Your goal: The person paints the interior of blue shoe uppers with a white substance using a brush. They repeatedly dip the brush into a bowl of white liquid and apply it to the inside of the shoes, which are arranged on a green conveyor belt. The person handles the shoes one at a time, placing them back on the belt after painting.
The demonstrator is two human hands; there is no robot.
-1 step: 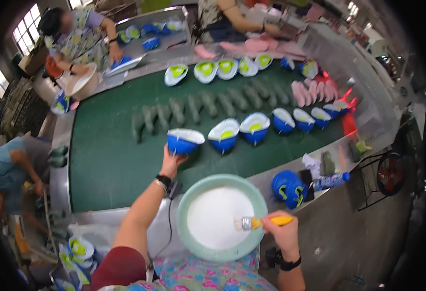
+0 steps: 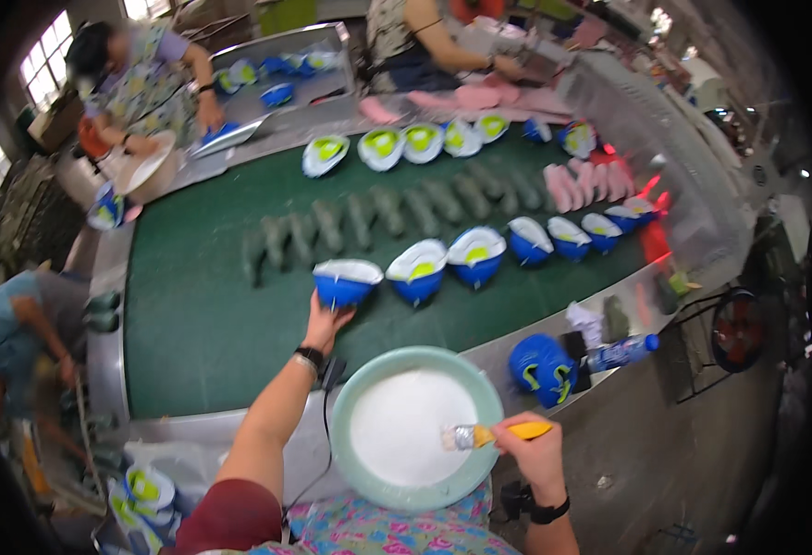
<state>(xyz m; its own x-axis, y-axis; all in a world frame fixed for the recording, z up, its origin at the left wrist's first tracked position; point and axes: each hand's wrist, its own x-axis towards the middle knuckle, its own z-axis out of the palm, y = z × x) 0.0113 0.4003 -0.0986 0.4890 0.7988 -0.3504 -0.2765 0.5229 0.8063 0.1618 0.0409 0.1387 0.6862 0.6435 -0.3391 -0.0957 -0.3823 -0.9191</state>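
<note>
At the near edge of the green work surface (image 2: 203, 370), my left hand (image 2: 327, 326) is closed on a blue shoe upper (image 2: 343, 289) with a white rim. More blue and white uppers stand in a row to its right, the nearest being one with a yellow-green patch (image 2: 415, 274). My right hand (image 2: 530, 451) grips the yellow handle of a paintbrush (image 2: 482, 436). Its pale bristles are over the white liquid (image 2: 406, 416) in a light green basin (image 2: 344, 462) in front of me. Whether the bristles touch the liquid, I cannot tell.
Dark green pieces (image 2: 327, 227) and pink pieces (image 2: 589, 185) line the middle of the surface. Uppers (image 2: 380, 148) stand along the far side. At the right edge are blue uppers (image 2: 542, 368) and a bottle (image 2: 623, 351). Co-workers (image 2: 152, 83) stand beyond and at the left.
The whole view has shifted slightly, so things appear a little lower and farther left. Both hands keep their holds on the shoe upper and the paintbrush.
</note>
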